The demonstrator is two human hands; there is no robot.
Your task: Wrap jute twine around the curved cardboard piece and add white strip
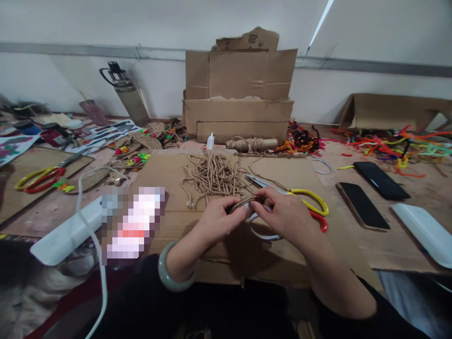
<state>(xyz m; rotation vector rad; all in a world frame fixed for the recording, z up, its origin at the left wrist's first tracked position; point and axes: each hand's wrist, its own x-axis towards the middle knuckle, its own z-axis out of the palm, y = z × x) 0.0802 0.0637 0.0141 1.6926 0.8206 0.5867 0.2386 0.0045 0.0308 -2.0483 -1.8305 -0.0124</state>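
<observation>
Between my left hand [219, 220] and my right hand [285, 212] is a curved brown piece of jute cord [247, 201], pinched from both ends. Fingers cover much of it. Just beyond lies a tangled pile of cut jute cord [213, 175] on a cardboard sheet [169, 190]. Scissors [264, 183] with one yellow and one red handle rest behind and partly under my right hand, blades pointing away to the left. A white ring [259, 234], perhaps a tape roll, sits below my right hand, partly hidden by it.
A glue bottle [210, 141] and a spool of jute cord [247, 144] stand before a cardboard box [240, 115]. Left are a blurred lit phone [136, 226], a white power bank [72, 230] with cable, and other scissors [44, 179]. Two dark phones [363, 206] lie right.
</observation>
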